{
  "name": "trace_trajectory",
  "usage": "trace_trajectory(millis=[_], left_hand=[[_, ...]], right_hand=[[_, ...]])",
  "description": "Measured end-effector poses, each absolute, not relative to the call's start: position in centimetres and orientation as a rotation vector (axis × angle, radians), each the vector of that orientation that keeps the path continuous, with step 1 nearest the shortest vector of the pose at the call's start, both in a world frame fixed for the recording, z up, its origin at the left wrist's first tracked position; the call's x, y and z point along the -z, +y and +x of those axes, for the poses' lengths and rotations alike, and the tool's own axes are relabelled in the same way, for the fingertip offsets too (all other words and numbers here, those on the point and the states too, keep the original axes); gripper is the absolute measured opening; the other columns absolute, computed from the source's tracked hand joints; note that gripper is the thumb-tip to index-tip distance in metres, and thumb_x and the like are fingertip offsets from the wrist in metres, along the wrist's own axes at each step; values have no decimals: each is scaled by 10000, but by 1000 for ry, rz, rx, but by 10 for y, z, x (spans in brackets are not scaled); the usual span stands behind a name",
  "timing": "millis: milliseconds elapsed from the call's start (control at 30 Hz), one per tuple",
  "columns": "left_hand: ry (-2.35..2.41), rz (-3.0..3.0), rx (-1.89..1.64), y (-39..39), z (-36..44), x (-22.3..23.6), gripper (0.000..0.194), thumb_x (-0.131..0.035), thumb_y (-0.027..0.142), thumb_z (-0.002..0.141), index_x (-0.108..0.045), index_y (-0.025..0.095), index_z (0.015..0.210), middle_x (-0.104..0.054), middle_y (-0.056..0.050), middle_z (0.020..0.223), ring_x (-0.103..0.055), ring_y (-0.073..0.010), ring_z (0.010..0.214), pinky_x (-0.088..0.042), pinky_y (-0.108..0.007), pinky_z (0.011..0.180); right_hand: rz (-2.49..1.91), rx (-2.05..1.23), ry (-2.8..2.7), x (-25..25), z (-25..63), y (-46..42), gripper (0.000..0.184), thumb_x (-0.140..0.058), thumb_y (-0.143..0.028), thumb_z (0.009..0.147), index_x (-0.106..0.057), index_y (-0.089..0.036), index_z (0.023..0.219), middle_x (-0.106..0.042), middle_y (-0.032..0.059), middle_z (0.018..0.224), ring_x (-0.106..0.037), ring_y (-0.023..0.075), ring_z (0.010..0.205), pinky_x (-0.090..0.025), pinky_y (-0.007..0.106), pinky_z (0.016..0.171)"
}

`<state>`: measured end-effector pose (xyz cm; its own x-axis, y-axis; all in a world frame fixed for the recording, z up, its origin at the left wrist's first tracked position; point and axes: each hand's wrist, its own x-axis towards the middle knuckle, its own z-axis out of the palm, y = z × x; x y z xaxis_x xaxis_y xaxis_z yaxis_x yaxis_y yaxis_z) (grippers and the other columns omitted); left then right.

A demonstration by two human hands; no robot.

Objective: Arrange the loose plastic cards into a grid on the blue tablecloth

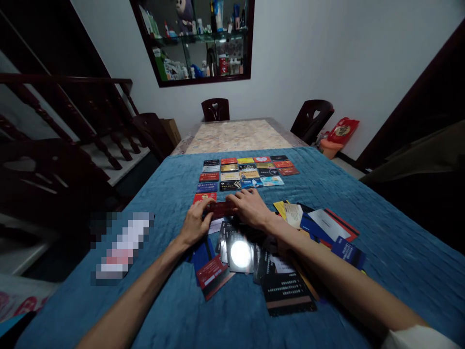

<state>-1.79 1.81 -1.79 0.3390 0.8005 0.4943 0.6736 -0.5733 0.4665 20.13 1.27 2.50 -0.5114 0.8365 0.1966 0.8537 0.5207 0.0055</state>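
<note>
Between my two hands is a dark red card (222,209), gripped at its left end by my left hand (198,220) and at its right end by my right hand (250,208). It is just below the bottom row of a grid of cards laid face up. Left of it lies a red card (204,197), partly behind my left fingers. Above are a black card (230,185) and a blue card (252,183). Nearer me spreads a loose pile of cards, with a dark card (288,293) and a red card (212,276) at its front. My right forearm covers part of the pile.
A blue cloth (156,300) covers the near part of the table (236,135). A blurred-out object (125,247) lies at the left. Dark wooden chairs stand around, one chair (312,118) at the far right. A wooden railing (65,102) runs along the left.
</note>
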Motion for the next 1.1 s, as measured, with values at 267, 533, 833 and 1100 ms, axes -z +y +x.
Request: trace_trajectory(millis=[267, 533, 833, 1100], left_hand=[[1363, 2223, -1128, 16, -18, 6, 365, -553, 131, 810, -586, 220, 1162, -712, -33, 1011, -684, -189, 913, -539, -356, 856], [1334, 2277, -1129, 17, -16, 6, 386, -565, 131, 827, -551, 219, 1202, -688, -50, 1096, -668, -193, 961, -531, -377, 904], [1321, 2660, -874, 18, -18, -7, 523, -577, 139, 826, -485, 193, 1339, -559, -128, 1317, -514, -290, 1240, -439, -500, 1052], [1277, 2842, -651, 46, -24, -29, 504, -589, 187, 836, -497, 168, 1331, -574, -157, 1309, -533, -321, 1208, -460, -504, 1009]], right_hand=[[-1379, 249, -2509, -18, 198, 12, 502, -658, -278, 869, -482, -190, 1331, -611, 135, 1164, -543, 276, 1080, -332, 410, 929], [-1304, 328, -2475, -20, 200, 14, 437, -631, -232, 869, -513, -184, 1287, -609, 133, 1148, -522, 278, 1072, -330, 400, 911], [-1356, 331, -2450, -38, 204, 8, 412, -607, -252, 870, -557, -176, 1272, -570, 149, 1242, -464, 293, 1109, -350, 376, 840], [-1335, 280, -2564, -51, 207, 30, 495, -662, -353, 852, -541, -154, 1288, -546, 154, 1267, -459, 300, 1133, -394, 389, 868]])
